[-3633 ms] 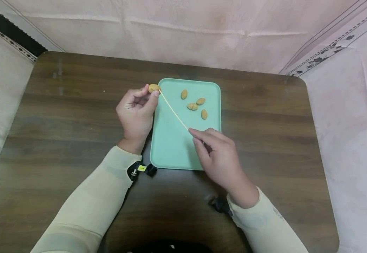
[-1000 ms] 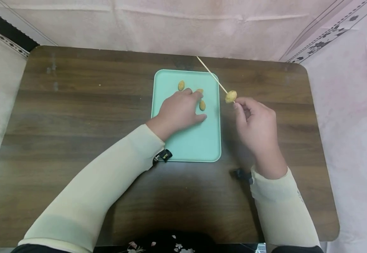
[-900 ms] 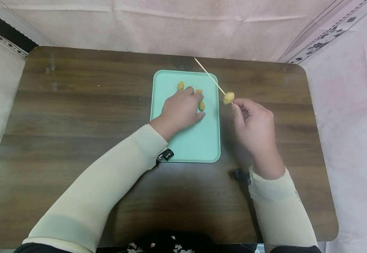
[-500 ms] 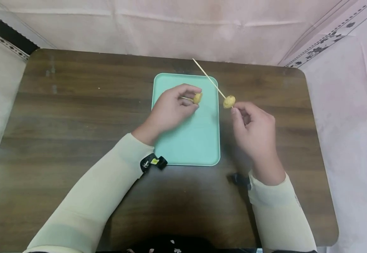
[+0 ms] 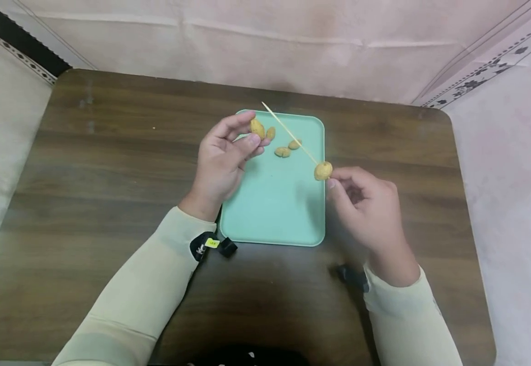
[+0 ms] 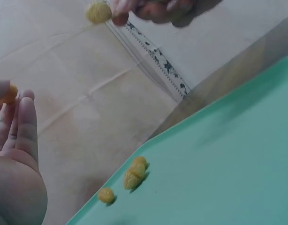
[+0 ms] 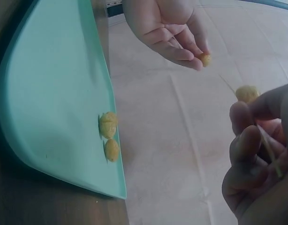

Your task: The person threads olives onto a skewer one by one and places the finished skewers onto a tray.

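Observation:
My left hand pinches a yellow-brown oval fruit-like piece between thumb and fingers, above the tray's far left edge. The same piece shows at the fingertips in the right wrist view. With thumb and forefinger, my right hand grips a thin wooden skewer near its lower end, to the right of the tray. One similar piece is threaded on the skewer, right by those fingers. The skewer's bare end slants up and left, toward the left hand. Both hands are off the tray surface.
A mint-green rectangular tray lies on the brown wooden table. Near its far end lie a few more oval pieces, one of them cracked. A pale cloth hangs around the table's back and sides.
The piece the left hand held earlier is now on the skewer. The left hand has picked another piece from the tray and drawn back leftward; the right hand has moved slightly nearer the person.

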Tool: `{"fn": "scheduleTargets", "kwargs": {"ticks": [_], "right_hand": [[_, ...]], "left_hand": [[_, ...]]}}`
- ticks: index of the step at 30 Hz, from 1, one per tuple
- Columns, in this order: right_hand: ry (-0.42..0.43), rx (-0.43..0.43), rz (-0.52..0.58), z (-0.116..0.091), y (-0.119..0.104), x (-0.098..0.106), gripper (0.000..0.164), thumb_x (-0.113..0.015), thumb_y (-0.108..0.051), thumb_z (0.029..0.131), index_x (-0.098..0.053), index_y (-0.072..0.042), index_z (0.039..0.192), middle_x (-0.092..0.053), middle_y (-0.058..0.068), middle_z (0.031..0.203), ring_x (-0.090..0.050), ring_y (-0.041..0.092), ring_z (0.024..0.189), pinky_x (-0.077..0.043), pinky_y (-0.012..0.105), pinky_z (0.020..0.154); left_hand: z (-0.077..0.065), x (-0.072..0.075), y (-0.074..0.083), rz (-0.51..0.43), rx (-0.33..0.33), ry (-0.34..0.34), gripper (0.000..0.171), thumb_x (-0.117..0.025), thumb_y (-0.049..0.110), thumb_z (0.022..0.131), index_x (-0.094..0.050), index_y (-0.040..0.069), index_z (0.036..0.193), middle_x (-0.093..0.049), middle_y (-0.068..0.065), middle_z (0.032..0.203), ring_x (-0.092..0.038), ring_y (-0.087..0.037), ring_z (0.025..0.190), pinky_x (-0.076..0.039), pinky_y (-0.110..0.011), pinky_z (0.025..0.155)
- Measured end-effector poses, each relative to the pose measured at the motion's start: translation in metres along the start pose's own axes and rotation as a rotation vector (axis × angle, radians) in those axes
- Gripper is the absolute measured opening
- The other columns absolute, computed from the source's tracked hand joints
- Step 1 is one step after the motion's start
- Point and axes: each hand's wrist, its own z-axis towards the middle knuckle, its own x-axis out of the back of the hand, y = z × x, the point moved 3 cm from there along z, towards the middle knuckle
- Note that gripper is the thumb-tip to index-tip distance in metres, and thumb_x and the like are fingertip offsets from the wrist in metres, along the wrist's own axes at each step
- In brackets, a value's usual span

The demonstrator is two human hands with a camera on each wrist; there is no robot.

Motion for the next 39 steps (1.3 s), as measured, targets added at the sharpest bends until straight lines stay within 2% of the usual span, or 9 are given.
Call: {"fn": "scheduleTargets", "kwargs": {"ticks": [4, 11, 15, 20, 28, 31, 39], "right_hand": [[-0.036, 0.039, -0.008, -0.001, -0.002, 0.001, 0.009, -0.076, -0.002, 0.098, -0.083, -0.002, 0.103, -0.077, 0.004, 0.077, -0.058, 0.0, 0.064, -0.047, 0.011, 0.06], [-0.059, 0.109, -0.022, -0.001, -0.004, 0.002, 0.009, -0.077, -0.005, 0.096, -0.085, -0.004, 0.099, -0.077, 0.0, 0.076, -0.062, 0.001, 0.062, -0.052, 0.009, 0.062], [-0.053, 0.147, -0.041, -0.002, -0.006, 0.002, 0.009, -0.077, -0.008, 0.096, -0.085, -0.005, 0.099, -0.077, -0.001, 0.075, -0.062, 0.001, 0.062, -0.051, 0.009, 0.063], [-0.055, 0.161, -0.059, -0.002, -0.006, 0.003, 0.009, -0.079, -0.006, 0.094, -0.086, -0.008, 0.099, -0.076, -0.003, 0.074, -0.059, 0.002, 0.062, -0.049, 0.011, 0.062], [-0.069, 0.15, -0.088, -0.003, -0.006, 0.004, 0.011, -0.079, -0.006, 0.094, -0.087, -0.011, 0.1, -0.075, -0.005, 0.074, -0.058, 0.003, 0.064, -0.047, 0.011, 0.064], [-0.072, 0.162, -0.102, -0.003, -0.008, 0.004, 0.012, -0.079, -0.005, 0.094, -0.087, -0.012, 0.1, -0.075, -0.005, 0.075, -0.057, 0.004, 0.064, -0.046, 0.012, 0.063], [-0.083, 0.171, -0.138, -0.003, -0.012, 0.002, 0.011, -0.078, -0.003, 0.095, -0.087, -0.01, 0.098, -0.075, -0.003, 0.076, -0.055, 0.007, 0.064, -0.046, 0.014, 0.063]], "left_hand": [[0.001, 0.005, 0.005, 0.04, -0.064, 0.006, 0.045, -0.066, -0.018, 0.101, -0.079, 0.014, 0.13, -0.071, -0.007, 0.119, -0.081, -0.018, 0.101, -0.069, -0.026, 0.092], [0.004, 0.011, 0.011, 0.065, -0.144, -0.013, 0.045, -0.069, -0.016, 0.098, -0.082, 0.015, 0.129, -0.078, -0.005, 0.116, -0.076, -0.016, 0.102, -0.068, -0.024, 0.093], [0.005, 0.011, 0.011, 0.021, -0.144, -0.028, 0.045, -0.066, -0.018, 0.098, -0.08, 0.013, 0.127, -0.08, -0.003, 0.111, -0.078, -0.014, 0.097, -0.068, -0.024, 0.09], [0.004, 0.011, 0.011, -0.018, -0.129, -0.005, 0.039, -0.063, -0.018, 0.1, -0.079, 0.012, 0.118, -0.081, -0.004, 0.107, -0.079, -0.014, 0.093, -0.068, -0.023, 0.086], [0.003, 0.012, 0.012, -0.002, -0.128, -0.004, 0.026, -0.074, -0.006, 0.101, -0.083, 0.011, 0.119, -0.081, -0.004, 0.101, -0.078, -0.014, 0.092, -0.068, -0.024, 0.088], [0.003, 0.011, 0.011, 0.008, -0.076, 0.005, 0.028, -0.072, -0.008, 0.1, -0.084, 0.011, 0.116, -0.081, -0.003, 0.102, -0.076, -0.014, 0.091, -0.068, -0.023, 0.087], [0.002, 0.003, 0.004, -0.059, 0.226, 0.038, 0.029, -0.068, -0.013, 0.1, -0.083, 0.011, 0.108, -0.072, -0.004, 0.103, -0.07, -0.015, 0.089, -0.065, -0.02, 0.081]]}}
